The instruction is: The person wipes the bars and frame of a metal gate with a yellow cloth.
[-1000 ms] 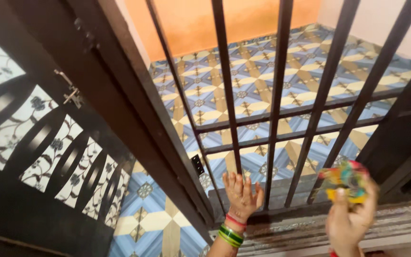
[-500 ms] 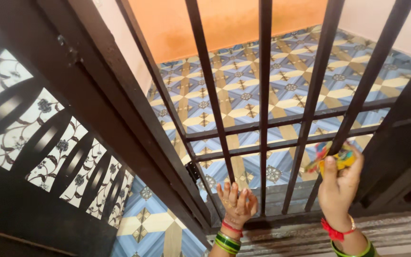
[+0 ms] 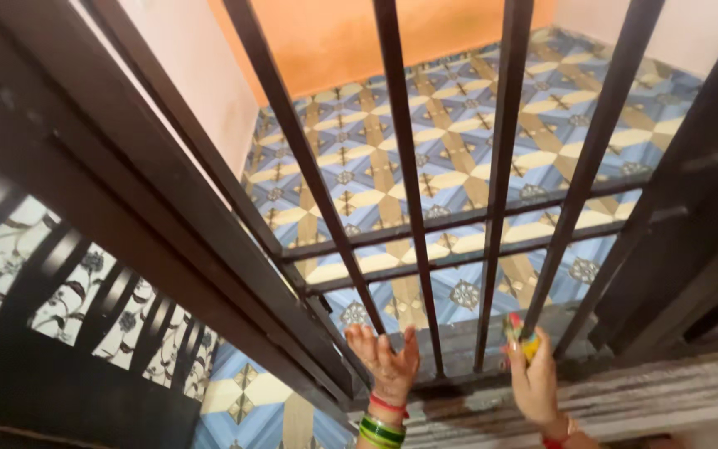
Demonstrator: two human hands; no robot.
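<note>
Right hand (image 3: 533, 382) grips a colourful cloth (image 3: 518, 334) against the upright bar (image 3: 571, 208) at its twelve o'clock; left hand (image 3: 388, 362) spread open, empty.

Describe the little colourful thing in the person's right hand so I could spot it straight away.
Start at the dark metal grille of upright bars over the patterned tile floor, and follow the bars down to the worn sill. There the right hand presses a small bunched object against the foot of a bar. It is the only bright yellow, red and green thing among dark metal; the left hand is empty.
</note>
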